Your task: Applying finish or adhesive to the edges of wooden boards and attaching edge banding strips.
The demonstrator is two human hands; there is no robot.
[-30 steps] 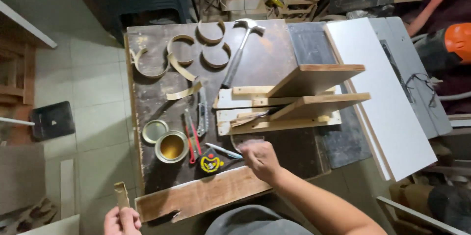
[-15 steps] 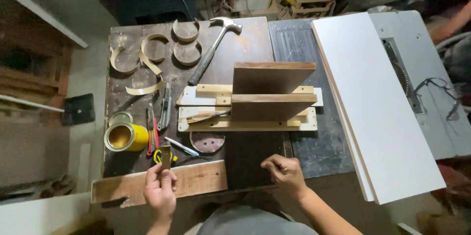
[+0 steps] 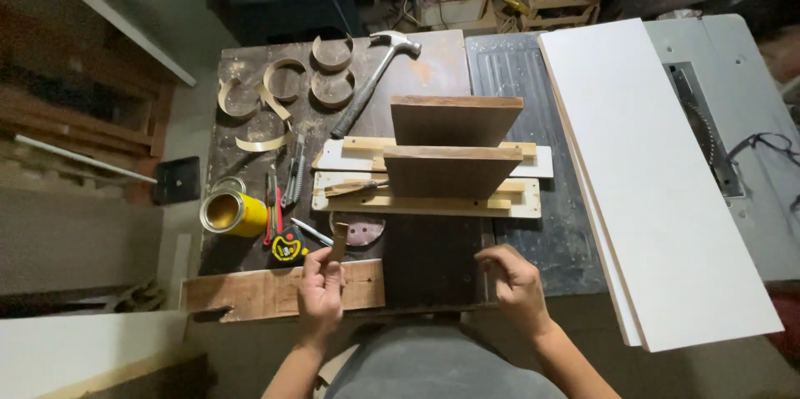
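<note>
A person stands at the near edge of a dark, worn workbench, seen from above. The left hand is closed around a small, narrow wooden piece, pinched upright between thumb and fingers just above a rough plank that lies along the bench's near left edge. The right hand holds nothing; its fingers are loosely curled and hover over the bench's front edge, well apart from the left. To the left, an open yellow tin can stands near the bench's left edge, with a golden-brown liquid inside; its loose lid lies just behind it. Beside the can lie a yellow tape measure, a red-handled tool, pliers and a round sanding disc. In the middle sits a small wooden shelf assembly with two brown boards on pale rails. Behind it a claw hammer lies slantwise next to curved strips of wood veneer. A large white panel covers the right side, overhanging toward the person, on a grey table saw. The only bare stretch of bench is the dark patch between the hands and the shelf; the far side is crowded with clutter.
</note>
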